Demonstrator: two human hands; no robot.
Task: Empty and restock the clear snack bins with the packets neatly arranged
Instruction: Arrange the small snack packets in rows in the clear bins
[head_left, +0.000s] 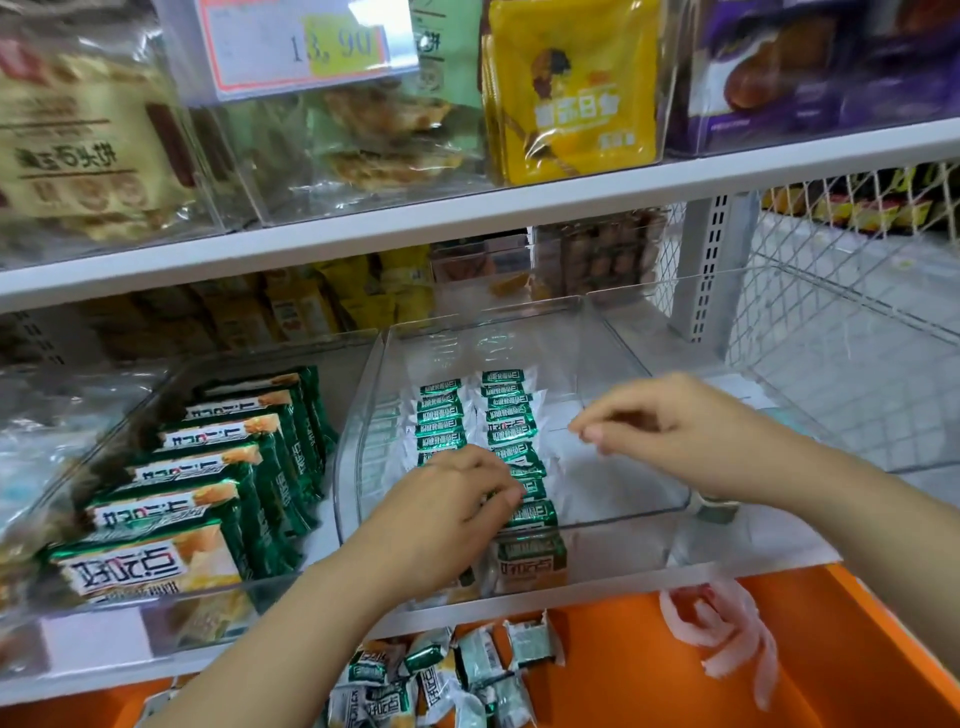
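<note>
A clear snack bin (613, 358) stands on the middle shelf with two neat rows of small green-and-white packets (506, 415) standing in its left half; its right half is bare. My left hand (447, 499) reaches into the bin, fingers curled over the front packets of the left row. Above the bin's bare right side hovers my right hand (670, 431), its fingers loosely curled and pinched together with nothing visible in them. Several loose packets of the same kind (441, 680) lie in an orange crate (857, 649) below the shelf.
A second clear bin at the left holds larger green packets (208, 493) in a row. The shelf above carries bins of biscuits, a yellow pouch (571, 88) and a price tag (306, 47). A pink plastic bag (722, 629) lies in the orange crate. White wire mesh stands at the right.
</note>
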